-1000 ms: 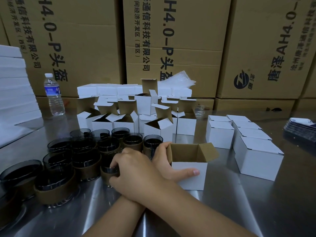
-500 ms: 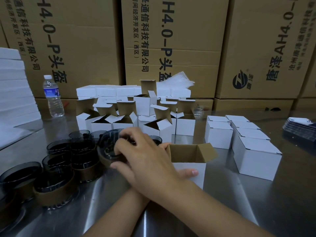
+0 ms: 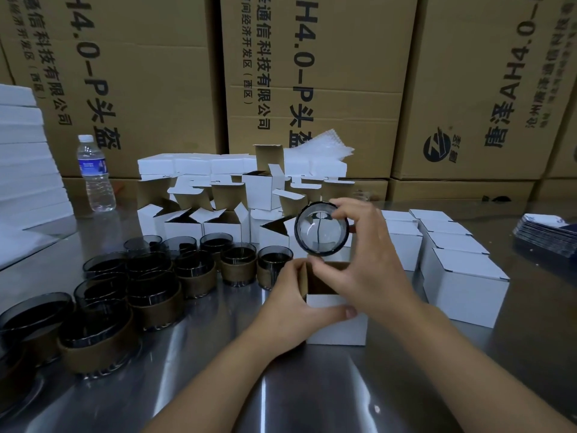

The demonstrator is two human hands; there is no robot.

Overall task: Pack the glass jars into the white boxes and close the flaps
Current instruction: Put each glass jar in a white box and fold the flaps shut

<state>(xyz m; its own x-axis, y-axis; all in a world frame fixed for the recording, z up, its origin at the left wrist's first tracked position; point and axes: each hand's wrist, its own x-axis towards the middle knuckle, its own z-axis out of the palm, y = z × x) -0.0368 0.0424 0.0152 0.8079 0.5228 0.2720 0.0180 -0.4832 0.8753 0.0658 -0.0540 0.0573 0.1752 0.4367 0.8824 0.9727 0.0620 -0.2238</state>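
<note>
My right hand (image 3: pixel 368 260) grips a clear glass jar (image 3: pixel 321 228) by its dark rim. The jar is tipped on its side, one round end facing me, just above an open white box (image 3: pixel 337 329). My left hand (image 3: pixel 287 304) holds that box at its left side, thumb across the front face. The box's flaps stand open and its brown inside shows. Several more glass jars (image 3: pixel 156 282) with brown sleeves stand in a cluster on the metal table (image 3: pixel 234 370) to the left.
Several open white boxes (image 3: pixel 218 220) stand behind the jars, and closed white boxes (image 3: pixel 465 276) sit in a row at the right. There is a water bottle (image 3: pixel 95 173) at the back left, white slabs (image 3: pixel 25 170) stacked far left, dark cards (image 3: pixel 546 232) far right, and large cartons (image 3: pixel 312 73) behind.
My right hand lifted a jar out of the cluster, carried it right and tipped it over the open box. My left hand kept hold of the box.
</note>
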